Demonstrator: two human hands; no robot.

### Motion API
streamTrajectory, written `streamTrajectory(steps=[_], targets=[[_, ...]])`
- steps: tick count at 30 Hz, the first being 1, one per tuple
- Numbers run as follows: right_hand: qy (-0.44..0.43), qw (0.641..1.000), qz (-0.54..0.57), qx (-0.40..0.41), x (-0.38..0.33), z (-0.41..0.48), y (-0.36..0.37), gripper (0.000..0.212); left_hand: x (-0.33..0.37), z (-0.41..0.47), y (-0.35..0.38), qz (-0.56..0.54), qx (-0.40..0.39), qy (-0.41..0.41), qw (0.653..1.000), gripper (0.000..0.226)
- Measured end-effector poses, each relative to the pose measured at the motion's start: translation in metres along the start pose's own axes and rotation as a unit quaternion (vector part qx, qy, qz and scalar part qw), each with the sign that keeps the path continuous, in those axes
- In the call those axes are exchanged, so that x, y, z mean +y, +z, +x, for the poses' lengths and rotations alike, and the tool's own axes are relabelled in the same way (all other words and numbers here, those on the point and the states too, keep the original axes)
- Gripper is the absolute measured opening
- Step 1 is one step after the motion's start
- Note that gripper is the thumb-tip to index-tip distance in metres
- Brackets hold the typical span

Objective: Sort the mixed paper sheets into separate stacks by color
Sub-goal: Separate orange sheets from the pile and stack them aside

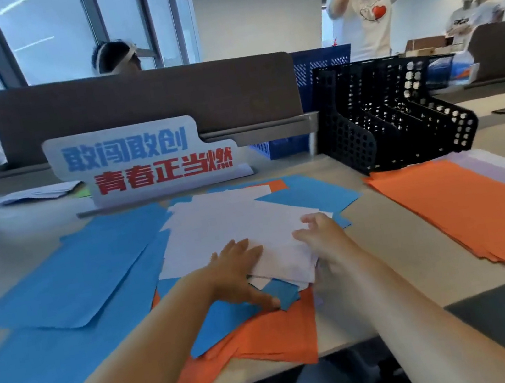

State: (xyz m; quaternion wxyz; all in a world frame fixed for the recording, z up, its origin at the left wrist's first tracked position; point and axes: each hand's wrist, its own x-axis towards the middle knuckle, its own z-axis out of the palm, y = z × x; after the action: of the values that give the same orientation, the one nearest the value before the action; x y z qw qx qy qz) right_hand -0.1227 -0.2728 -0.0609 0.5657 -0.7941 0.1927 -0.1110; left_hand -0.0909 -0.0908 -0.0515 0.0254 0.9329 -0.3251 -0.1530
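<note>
- Matte orange sheets overhung the desk's near edge.
- The left hand pressed flat, fingers straight, on skewed white sheets mid-desk; the right hand curled at their right edge, grasp unclear.
- A blue stack lay left, an orange stack right, a perforated black file rack behind.

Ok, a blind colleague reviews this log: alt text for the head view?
Two bare hands sort a mixed pile of white, blue and orange sheets: left hand pressing flat on it, right hand touching its edge. Blue sheets lie left, an orange stack right.
</note>
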Motion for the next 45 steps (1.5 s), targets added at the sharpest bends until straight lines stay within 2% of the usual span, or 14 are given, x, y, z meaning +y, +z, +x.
streamTrajectory(steps=[3, 6, 10, 13, 15, 17, 19, 21, 25, 28, 33, 39, 43, 45], targets=[[0.006, 1.000, 0.010, -0.018, 0.000, -0.002, 0.005, 0.045, -0.006, -0.003, 0.006, -0.014, 0.027, 0.012, 0.999, 0.101], [-0.033, 0.999, 0.015, -0.032, 0.001, -0.007, 0.003, 0.042, -0.009, -0.004, 0.006, 0.001, 0.061, 0.020, 0.998, 0.091], [-0.107, 0.987, -0.001, -0.122, 0.002, -0.017, 0.002, 0.030, -0.015, -0.002, 0.006, 0.022, 0.131, -0.003, 0.991, 0.065], [-0.162, 0.967, -0.068, -0.184, 0.002, -0.026, -0.002, 0.022, -0.012, -0.002, 0.004, 0.124, 0.218, -0.062, 0.966, 0.053], [-0.174, 0.951, -0.122, -0.225, 0.003, -0.032, -0.004, 0.023, -0.013, -0.006, 0.005, 0.130, 0.244, -0.056, 0.959, 0.055], [-0.168, 0.939, -0.147, -0.261, 0.003, -0.039, -0.002, 0.023, -0.019, -0.017, 0.006, 0.050, 0.195, -0.012, 0.979, 0.070], [-0.177, 0.931, -0.163, -0.274, 0.001, -0.046, 0.004, 0.024, -0.027, -0.036, 0.005, -0.024, 0.096, 0.018, 0.995, 0.088], [-0.205, 0.921, -0.186, -0.275, -0.002, -0.052, 0.014, 0.025, -0.035, -0.052, 0.004, -0.027, 0.038, 0.003, 0.999, 0.098], [-0.261, 0.882, -0.268, -0.287, -0.009, -0.064, 0.040, 0.046, -0.046, -0.076, 0.004, -0.002, 0.027, -0.026, 0.999, 0.098], [-0.305, 0.848, -0.327, -0.285, -0.011, -0.068, 0.053, 0.058, -0.054, -0.094, 0.005, 0.023, -0.050, -0.042, 0.998, 0.112], [-0.330, 0.827, -0.371, -0.262, -0.016, -0.073, 0.059, 0.052, -0.069, -0.110, 0.014, 0.023, -0.076, -0.051, 0.996, 0.117], [-0.364, 0.802, -0.419, -0.223, -0.013, -0.075, 0.066, 0.053, -0.076, -0.120, 0.033, -0.087, 0.025, -0.058, 0.994, 0.092], [-0.370, 0.824, -0.371, -0.217, -0.006, -0.077, 0.063, 0.060, -0.077, -0.122, 0.040, -0.069, 0.209, -0.035, 0.975, 0.047], [-0.372, 0.835, -0.349, -0.209, -0.002, -0.077, 0.062, 0.054, -0.077, -0.123, 0.039, -0.023, 0.289, -0.005, 0.957, 0.032]])
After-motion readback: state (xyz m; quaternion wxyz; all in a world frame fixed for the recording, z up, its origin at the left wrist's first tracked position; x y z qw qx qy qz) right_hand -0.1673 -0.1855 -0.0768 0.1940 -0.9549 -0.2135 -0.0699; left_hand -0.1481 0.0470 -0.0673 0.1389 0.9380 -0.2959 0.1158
